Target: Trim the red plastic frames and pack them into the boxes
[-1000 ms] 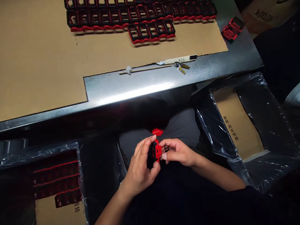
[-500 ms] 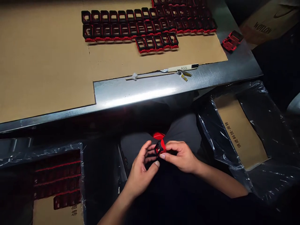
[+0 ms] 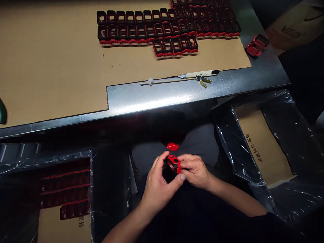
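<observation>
Over my lap, a small red and black plastic frame (image 3: 175, 162) with a square opening is held between both hands. My left hand (image 3: 157, 185) curls round its left side, index finger at the top and thumb at the lower right corner. My right hand (image 3: 196, 171) pinches the right side, its fingertips partly hidden behind the piece. Rows of similar red and black frames (image 3: 141, 32) stand on the cardboard (image 3: 63, 60) on the metal table, with a shorter row (image 3: 176, 47) in front. Another red piece (image 3: 257, 45) lies by the table's right end.
Along the metal table edge (image 3: 131, 101) lie a white-handled blade marked A55 (image 3: 202, 73) and a thin stick with white fluff (image 3: 150, 81). At lower left, a plastic-lined box (image 3: 91, 189) holds more frames. Another lined box (image 3: 268, 148) with cardboard inside stands right.
The frame has been turned so its red face shows upward. My left fingers and thumb have closed in on it. The view has shifted slightly, bringing a green object in at the left edge.
</observation>
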### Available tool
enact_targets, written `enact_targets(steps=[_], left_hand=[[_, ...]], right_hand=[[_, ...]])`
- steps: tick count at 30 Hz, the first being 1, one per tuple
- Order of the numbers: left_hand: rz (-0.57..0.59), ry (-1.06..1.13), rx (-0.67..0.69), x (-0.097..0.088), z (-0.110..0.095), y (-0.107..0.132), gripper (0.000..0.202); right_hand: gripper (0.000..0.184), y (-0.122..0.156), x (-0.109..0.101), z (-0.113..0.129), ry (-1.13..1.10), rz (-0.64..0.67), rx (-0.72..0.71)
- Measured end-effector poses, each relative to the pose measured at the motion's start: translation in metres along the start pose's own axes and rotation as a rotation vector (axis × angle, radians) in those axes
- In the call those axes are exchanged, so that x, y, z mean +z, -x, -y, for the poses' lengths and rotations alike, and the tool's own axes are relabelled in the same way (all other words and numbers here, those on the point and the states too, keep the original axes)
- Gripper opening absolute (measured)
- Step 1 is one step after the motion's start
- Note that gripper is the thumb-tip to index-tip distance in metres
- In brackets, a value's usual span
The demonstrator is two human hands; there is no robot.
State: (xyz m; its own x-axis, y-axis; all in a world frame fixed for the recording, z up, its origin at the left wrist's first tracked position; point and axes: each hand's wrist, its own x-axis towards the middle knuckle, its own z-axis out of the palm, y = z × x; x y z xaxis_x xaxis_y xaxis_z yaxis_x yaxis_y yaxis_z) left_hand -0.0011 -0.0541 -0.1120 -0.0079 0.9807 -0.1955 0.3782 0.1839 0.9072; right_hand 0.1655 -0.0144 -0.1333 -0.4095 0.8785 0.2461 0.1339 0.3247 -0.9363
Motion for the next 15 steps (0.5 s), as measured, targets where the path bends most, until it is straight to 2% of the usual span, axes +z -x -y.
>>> enact_targets(steps=[4, 8, 12, 15], left_hand=[[-0.074, -0.106, 0.166, 0.002, 0.004, 0.003, 0.068], [-0.109, -0.108, 0.286, 0.002, 0.003, 0.005, 0.074], [-0.094, -0.077, 0.338, 0.001, 0.004, 0.005, 0.078], [-0.053, -0.043, 0.317, 0.001, 0.007, 0.006, 0.076]], right_hand=[[0.014, 0.000, 0.001, -0.001, -0.003, -0.012, 0.008], [0.025, -0.002, -0.001, 0.002, -0.044, -0.044, 0.055], [0.027, -0.004, -0.006, 0.008, -0.154, -0.090, 0.172], [0.022, -0.003, -0.009, 0.014, -0.259, -0.074, 0.292]])
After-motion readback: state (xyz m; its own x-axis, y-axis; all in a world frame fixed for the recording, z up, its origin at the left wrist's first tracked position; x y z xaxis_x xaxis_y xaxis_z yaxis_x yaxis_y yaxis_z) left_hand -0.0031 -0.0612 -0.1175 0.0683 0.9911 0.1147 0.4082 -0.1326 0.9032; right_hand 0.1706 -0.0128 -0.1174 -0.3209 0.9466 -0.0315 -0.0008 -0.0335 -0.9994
